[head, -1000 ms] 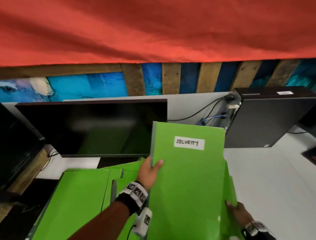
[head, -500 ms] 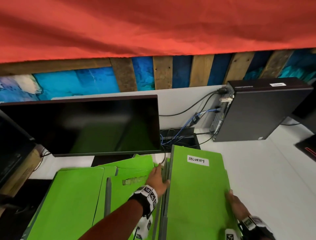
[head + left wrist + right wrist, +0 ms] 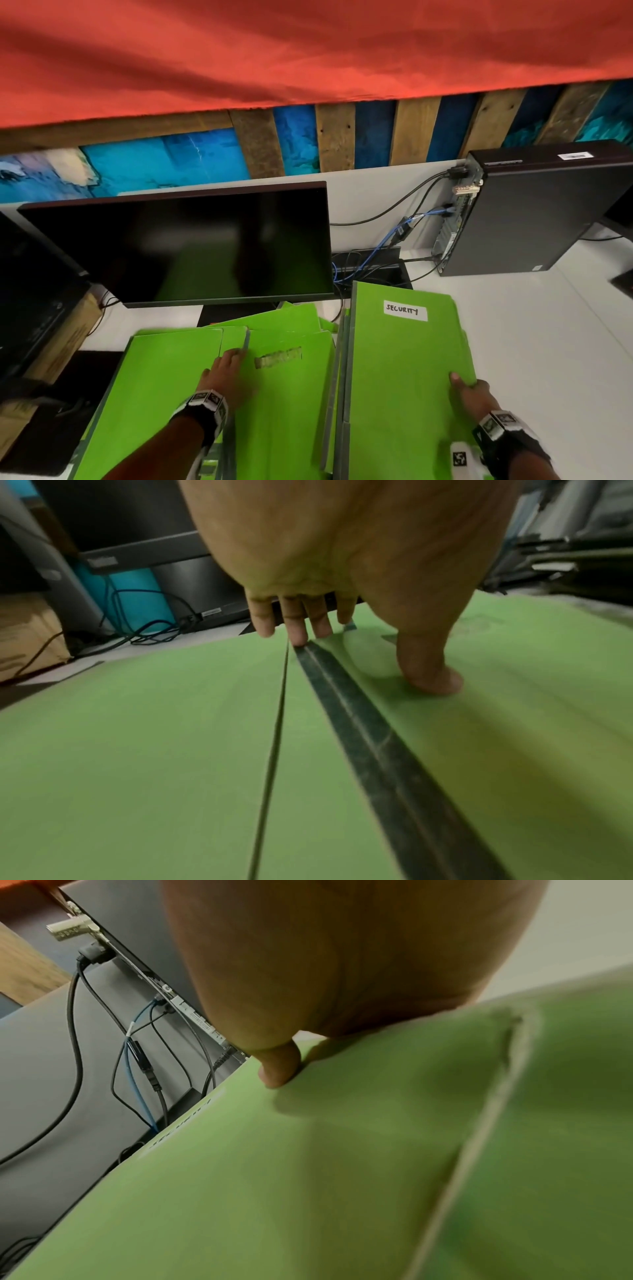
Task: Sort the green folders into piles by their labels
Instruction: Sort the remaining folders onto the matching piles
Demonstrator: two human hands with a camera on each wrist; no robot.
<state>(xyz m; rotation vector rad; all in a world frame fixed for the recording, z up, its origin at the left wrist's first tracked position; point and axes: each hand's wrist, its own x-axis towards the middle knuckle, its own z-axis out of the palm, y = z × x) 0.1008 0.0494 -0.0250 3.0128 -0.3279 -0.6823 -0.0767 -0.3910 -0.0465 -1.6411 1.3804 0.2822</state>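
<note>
A green folder labelled SECURITY (image 3: 404,370) lies flat on top of the right-hand pile. My right hand (image 3: 468,390) grips its right edge. The thumb (image 3: 279,1069) presses on the cover and the fingers are hidden beneath. My left hand (image 3: 226,369) rests with straight fingers on the left-hand spread of green folders (image 3: 164,394). Its fingertips (image 3: 298,638) touch the end of a grey folder spine (image 3: 369,737), and the thumb presses on the cover beside it. A folder there carries a label (image 3: 279,356), blurred beyond reading.
A dark monitor (image 3: 191,240) stands just behind the left folders. A black computer tower (image 3: 534,212) with cables (image 3: 394,240) sits at the back right. White desk (image 3: 555,359) shows right of the piles. A cardboard box (image 3: 58,346) is at the left.
The SECURITY folder went from held up to lying flat on the right pile. My left hand let go of it and moved left onto the other folders.
</note>
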